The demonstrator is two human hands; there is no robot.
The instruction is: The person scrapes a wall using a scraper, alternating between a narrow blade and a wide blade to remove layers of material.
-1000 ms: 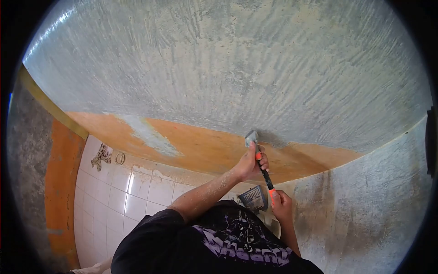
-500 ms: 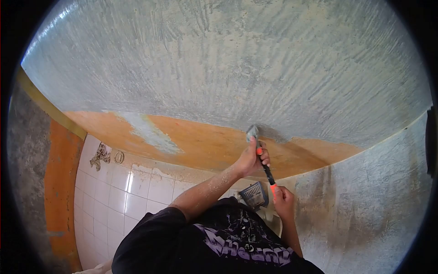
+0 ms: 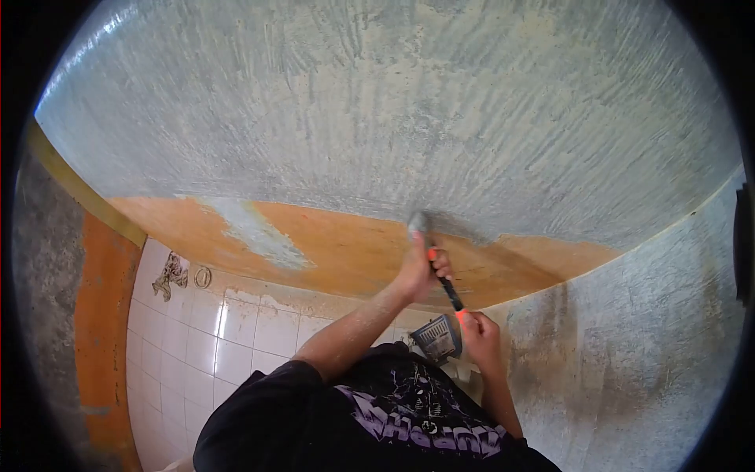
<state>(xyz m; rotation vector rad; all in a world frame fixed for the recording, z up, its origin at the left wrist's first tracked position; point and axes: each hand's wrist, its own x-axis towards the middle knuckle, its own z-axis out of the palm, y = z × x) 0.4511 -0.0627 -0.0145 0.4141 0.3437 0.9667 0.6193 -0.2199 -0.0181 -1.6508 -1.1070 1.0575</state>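
A long-handled scraper [image 3: 450,293], black with orange bands, runs diagonally between my hands. Up near its head, my left hand [image 3: 421,274] is closed round the handle, with the thumb pointing toward the blade. My right hand [image 3: 481,340] grips the orange lower end. The blurred blade touches or nearly touches the wall [image 3: 377,118], at the border where rough grey surface meets a band of orange paint [image 3: 354,242]. Streaky marks cover the grey part, and a pale scraped patch [image 3: 263,236] breaks the orange band to the left.
Below me is a white tiled floor [image 3: 236,346] with crumbs along the wall's foot. A dark slotted plastic tray [image 3: 436,338] lies near my body. A crumpled cloth [image 3: 171,275] and a ring-shaped item [image 3: 203,278] sit at left. A stained side wall [image 3: 598,362] rises on the right.
Both hands and the scraper have shifted a little to the left, the blade moving along the grey and orange border. My grip looks the same.
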